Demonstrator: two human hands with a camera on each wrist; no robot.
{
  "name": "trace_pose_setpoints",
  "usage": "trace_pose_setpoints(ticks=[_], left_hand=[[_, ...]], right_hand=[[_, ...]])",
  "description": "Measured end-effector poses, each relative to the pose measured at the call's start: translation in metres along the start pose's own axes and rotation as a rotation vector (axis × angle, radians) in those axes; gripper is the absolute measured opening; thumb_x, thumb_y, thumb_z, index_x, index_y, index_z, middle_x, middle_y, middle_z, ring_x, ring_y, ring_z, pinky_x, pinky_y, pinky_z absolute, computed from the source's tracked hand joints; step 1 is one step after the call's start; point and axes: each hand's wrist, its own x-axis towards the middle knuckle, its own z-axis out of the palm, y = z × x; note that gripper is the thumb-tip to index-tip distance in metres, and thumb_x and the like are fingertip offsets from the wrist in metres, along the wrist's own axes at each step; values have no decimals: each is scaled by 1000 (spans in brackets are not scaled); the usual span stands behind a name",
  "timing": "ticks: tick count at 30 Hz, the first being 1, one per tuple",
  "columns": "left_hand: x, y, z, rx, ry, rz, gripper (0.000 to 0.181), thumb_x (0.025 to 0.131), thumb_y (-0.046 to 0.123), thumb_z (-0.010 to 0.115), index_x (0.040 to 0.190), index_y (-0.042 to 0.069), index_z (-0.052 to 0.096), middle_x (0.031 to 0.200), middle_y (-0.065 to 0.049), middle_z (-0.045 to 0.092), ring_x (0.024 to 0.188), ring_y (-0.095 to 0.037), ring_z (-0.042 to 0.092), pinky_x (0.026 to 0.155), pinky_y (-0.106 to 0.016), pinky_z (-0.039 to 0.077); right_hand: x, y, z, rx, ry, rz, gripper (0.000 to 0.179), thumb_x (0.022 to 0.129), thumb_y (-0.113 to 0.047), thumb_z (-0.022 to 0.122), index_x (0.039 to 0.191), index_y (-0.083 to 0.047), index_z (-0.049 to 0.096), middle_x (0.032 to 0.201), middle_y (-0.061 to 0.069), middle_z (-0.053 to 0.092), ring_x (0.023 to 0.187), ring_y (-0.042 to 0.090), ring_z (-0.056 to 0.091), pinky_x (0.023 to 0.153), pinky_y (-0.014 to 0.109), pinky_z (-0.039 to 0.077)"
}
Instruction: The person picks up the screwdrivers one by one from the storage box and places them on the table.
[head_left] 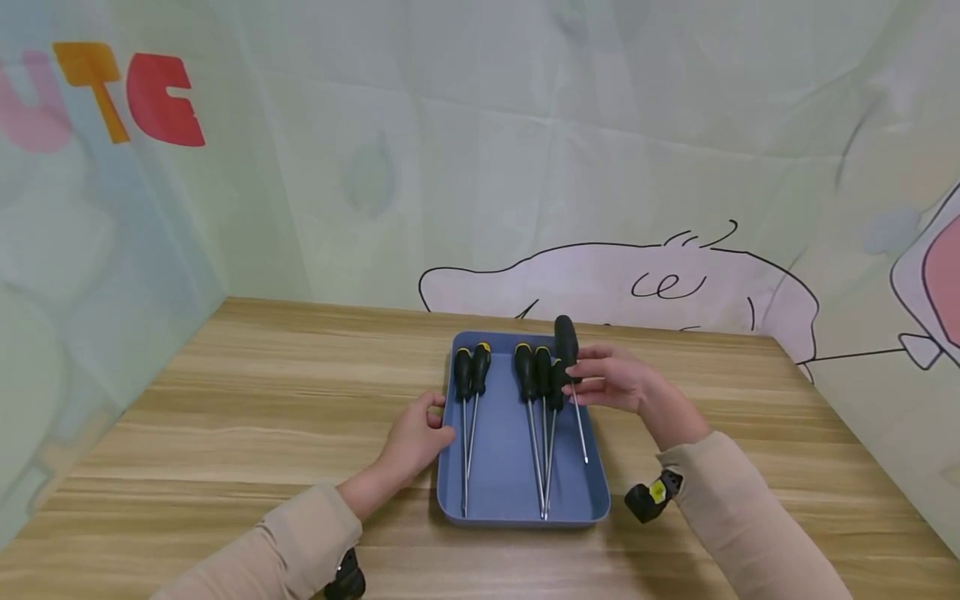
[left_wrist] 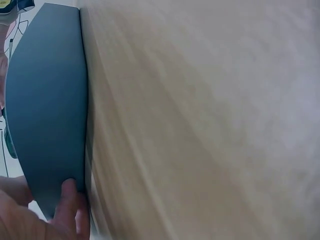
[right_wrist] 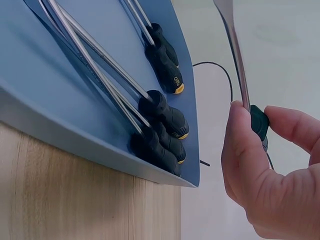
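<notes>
A blue rectangular tray (head_left: 502, 467) lies on the table. My left hand (head_left: 416, 433) grips its left rim, thumb over the edge; in the left wrist view the fingers lie against the tray's outer wall (left_wrist: 47, 100). My right hand (head_left: 615, 379) pinches a black-handled screwdriver (head_left: 566, 337) above the tray's right side, handle up and tip pointing down toward me. Its flat metal blade (right_wrist: 237, 60) rises out of the right wrist view. Inside the tray, two screwdrivers (head_left: 462, 379) lie along the left side and three more screwdrivers (head_left: 526, 375) on the right, handles at the far end.
The wood-grain table (head_left: 285, 400) extends on both sides of the tray. A printed cloth backdrop (head_left: 487, 167) with cartoon drawings and letters stands behind and beside it. Small black cameras (head_left: 652, 497) are strapped at both wrists.
</notes>
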Motion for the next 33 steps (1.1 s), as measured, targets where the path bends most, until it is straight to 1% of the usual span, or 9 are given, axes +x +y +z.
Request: trace_pose_setpoints(ticks=[6, 8, 13, 15, 20, 27, 33], left_hand=[[-1, 0, -1, -5, -8, -7, 36, 71, -6, 57, 108, -5, 55, 75, -10, 60, 67, -18, 55, 59, -27, 45], [-1, 0, -1, -10, -8, -10, 36, 71, -6, 57, 108, -5, 55, 74, -10, 60, 66, -18, 55, 58, -27, 45], [0, 0, -1, -13, -8, -16, 36, 72, -6, 57, 108, -5, 55, 74, -10, 60, 66, -18, 54, 58, -27, 45], [0, -1, -1, -13, -10, -17, 36, 72, -6, 57, 108, -5, 55, 74, -10, 59, 66, -18, 54, 59, -27, 45], [0, -1, -1, -19, -13, -14, 35, 72, -6, 57, 107, -5, 55, 74, -10, 59, 65, -17, 54, 58, -27, 45], [0, -2, -1, -34, -13, -10, 35, 71, -6, 57, 106, -5, 55, 72, -10, 59, 64, -16, 53, 58, -27, 44], [0, -2, -1, -35, -13, -9, 35, 71, -6, 57, 106, -5, 55, 73, -10, 59, 64, -17, 54, 58, -27, 45]], right_hand=[[-1, 1, -3, 20, 2, 17, 64, 91, 2, 47, 143, 7, 10, 129, 33, 34, 75, 18, 63, 68, 27, 53], [-2, 2, -5, 19, -4, 16, 64, 91, 1, 46, 143, 7, 10, 126, 31, 36, 76, 18, 63, 69, 27, 53], [-4, 3, -10, 24, -7, 11, 64, 91, 2, 45, 143, 7, 9, 112, 22, 43, 76, 18, 63, 69, 28, 54], [-5, 4, -13, 32, -10, 7, 63, 91, 2, 45, 143, 7, 9, 109, 21, 45, 76, 18, 64, 69, 28, 54], [-6, 6, -17, 47, -20, -7, 62, 90, 3, 45, 141, 8, 10, 107, 20, 46, 77, 18, 64, 69, 29, 54], [-9, 7, -21, 56, -14, -5, 61, 90, 3, 45, 141, 8, 13, 99, 16, 50, 77, 18, 64, 69, 28, 54], [-10, 10, -27, 37, -18, -4, 61, 90, 2, 45, 141, 8, 12, 99, 17, 49, 76, 18, 64, 67, 27, 53]])
